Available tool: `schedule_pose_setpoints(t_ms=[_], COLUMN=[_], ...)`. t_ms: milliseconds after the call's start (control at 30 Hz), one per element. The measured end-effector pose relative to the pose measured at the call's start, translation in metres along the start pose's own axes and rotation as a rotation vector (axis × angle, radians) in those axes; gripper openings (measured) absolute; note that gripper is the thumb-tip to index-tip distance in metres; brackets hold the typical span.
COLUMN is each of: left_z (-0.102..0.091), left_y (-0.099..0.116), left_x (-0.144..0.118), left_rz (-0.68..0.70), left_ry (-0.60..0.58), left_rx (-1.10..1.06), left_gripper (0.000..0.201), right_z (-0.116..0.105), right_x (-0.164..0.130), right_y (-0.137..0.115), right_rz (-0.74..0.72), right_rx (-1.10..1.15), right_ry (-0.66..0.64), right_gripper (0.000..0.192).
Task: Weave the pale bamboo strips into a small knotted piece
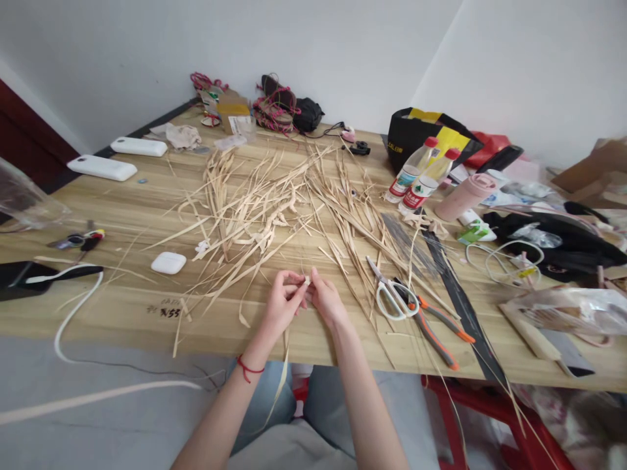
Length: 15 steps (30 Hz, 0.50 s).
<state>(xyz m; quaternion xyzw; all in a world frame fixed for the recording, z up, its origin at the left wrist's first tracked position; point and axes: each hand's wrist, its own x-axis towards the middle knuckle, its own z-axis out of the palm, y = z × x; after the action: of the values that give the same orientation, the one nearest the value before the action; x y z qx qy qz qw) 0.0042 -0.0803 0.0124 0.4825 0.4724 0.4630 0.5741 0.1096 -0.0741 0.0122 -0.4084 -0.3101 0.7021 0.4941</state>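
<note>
Lighting: bright, soft, even daylight; source not visible. Shadows: faint, short, under the straw strips (255, 209) and the scissors (392, 294) on the surface (122, 215). Glare: none, white walls (313, 46) slightly washed out. Focus: centre sharp. Distortion: wide-angle bending at edges; right and lower corners smeared, soft

You are at a home craft corner: a wooden counter (122, 215) against plain white walls, strewn mid-frame with dried straw strips (255, 202), scissors (392, 294) and pliers (435, 323) at right, water bottles (416, 173) and bags at upper right.
</note>
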Motion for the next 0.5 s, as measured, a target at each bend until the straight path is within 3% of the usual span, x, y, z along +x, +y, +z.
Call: schedule_pose_setpoints(t_ms=[167, 367, 500], left_z=[-0.002, -0.004, -0.002], left_y=[0.002, -0.006, -0.002], left_x=[0.000, 0.000, 0.003], left_rz=[0.009, 0.035, -0.026], left_ry=[0.036, -0.026, 0.106], left_rx=[-0.013, 0.052, 0.059], left_gripper=[0.032, 0.024, 0.028], right_z=[-0.002, 0.003, 0.001], right_x=[-0.014, -0.017, -0.016], right_y=[-0.001, 0.002, 0.009], right_rz=[-0.026, -0.114, -0.189], right_rx=[-0.046, -0.121, -0.145], right_ry=[0.093, 0.151, 0.282], right_gripper=[0.035, 0.032, 0.030])
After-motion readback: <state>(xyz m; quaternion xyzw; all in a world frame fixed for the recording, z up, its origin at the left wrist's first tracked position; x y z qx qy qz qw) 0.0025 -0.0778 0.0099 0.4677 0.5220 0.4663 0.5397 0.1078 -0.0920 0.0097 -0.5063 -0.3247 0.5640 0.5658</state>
